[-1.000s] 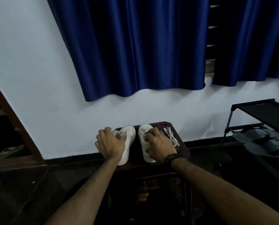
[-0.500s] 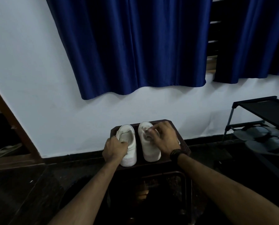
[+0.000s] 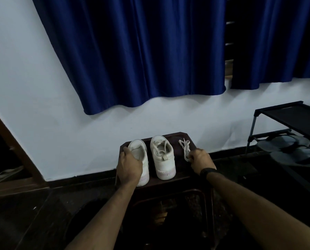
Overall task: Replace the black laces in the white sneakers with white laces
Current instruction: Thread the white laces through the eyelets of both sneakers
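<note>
Two white sneakers stand heel-toward-me on a small dark wooden stool. My left hand grips the left sneaker around its heel and side. The right sneaker stands free beside it, with white lace loosely threaded over its tongue. A loose white lace lies bundled on the stool to the right of the sneakers. My right hand pinches the near end of that lace. No black lace is visible.
The stool stands against a white wall under blue curtains. A black shoe rack with dark sandals is at the right. The floor is dark; a wooden frame runs along the left.
My right hand left the right sneaker and moved right to the loose white lace. My left hand slid back toward the left sneaker's heel. The left sneaker now stands straight beside the other.
</note>
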Action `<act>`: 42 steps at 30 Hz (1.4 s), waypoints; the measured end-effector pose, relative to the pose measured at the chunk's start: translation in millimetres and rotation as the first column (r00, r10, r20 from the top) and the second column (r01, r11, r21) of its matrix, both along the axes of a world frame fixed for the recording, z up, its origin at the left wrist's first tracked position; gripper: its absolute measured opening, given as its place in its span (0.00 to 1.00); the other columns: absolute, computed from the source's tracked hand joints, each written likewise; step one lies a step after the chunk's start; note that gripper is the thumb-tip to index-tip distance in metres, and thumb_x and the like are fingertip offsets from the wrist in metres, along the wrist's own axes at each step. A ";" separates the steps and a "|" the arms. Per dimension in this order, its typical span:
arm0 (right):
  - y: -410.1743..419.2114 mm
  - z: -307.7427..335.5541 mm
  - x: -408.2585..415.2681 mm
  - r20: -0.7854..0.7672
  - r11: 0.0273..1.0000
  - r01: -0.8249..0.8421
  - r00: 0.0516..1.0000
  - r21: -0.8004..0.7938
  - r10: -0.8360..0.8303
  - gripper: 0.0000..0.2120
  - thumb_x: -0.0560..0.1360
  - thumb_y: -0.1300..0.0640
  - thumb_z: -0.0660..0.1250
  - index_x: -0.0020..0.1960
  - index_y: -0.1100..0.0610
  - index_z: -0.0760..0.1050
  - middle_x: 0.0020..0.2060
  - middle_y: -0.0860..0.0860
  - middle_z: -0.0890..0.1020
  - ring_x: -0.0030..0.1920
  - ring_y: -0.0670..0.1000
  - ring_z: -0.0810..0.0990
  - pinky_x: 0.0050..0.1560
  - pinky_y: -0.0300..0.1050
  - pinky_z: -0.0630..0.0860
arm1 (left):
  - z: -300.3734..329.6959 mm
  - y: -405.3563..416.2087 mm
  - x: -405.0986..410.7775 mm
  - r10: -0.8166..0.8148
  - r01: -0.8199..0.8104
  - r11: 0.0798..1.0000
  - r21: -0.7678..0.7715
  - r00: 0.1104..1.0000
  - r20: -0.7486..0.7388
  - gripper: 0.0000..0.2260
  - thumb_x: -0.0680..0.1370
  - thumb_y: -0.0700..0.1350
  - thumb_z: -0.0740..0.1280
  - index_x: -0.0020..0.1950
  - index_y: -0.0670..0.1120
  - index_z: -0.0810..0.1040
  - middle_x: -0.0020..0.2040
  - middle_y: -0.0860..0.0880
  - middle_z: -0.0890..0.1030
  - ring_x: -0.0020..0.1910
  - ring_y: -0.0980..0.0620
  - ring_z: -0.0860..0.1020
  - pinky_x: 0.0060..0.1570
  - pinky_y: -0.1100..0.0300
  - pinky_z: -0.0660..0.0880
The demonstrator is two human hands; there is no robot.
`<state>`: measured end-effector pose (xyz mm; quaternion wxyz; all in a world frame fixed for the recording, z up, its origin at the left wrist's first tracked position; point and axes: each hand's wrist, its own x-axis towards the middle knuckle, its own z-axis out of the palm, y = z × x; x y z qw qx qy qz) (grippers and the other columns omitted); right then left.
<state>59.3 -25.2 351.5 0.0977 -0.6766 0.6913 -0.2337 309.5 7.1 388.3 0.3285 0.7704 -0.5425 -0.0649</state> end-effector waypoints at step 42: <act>58.8 251.8 76.3 0.806 0.872 -0.466 0.453 -0.152 0.382 0.12 0.80 0.64 0.63 0.62 0.57 0.71 0.39 0.52 0.83 0.24 0.44 0.60 0.22 0.36 0.56 | 160.1 47.9 16.2 -0.225 0.204 0.974 -0.096 0.914 -0.336 0.21 0.76 0.50 0.69 0.69 0.51 0.74 0.68 0.50 0.75 0.65 0.46 0.74 0.62 0.50 0.72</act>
